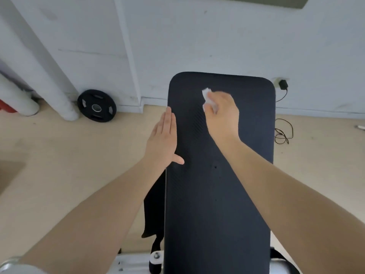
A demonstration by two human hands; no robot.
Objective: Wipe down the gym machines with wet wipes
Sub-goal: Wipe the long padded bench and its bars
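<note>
Pale gym wall and tan floor behind a dark padded bench (217,184). Your right hand (222,113) has its grip closed on a wet wipe (207,95) near the far end; your left hand (164,139) rests flat-fingered along the edge. Keep it braced, wipe in overlapping strokes toward you

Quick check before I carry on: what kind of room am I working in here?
Most likely a small gym or workout room: a padded bench being wiped with a wet wipe, and a black weight plate leaning against the wall.

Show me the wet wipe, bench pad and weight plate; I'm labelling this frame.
wet wipe (207,96): head view, white part above the fingers.
bench pad (217,204): head view, bare middle.
weight plate (96,105): head view, near hub.
</note>
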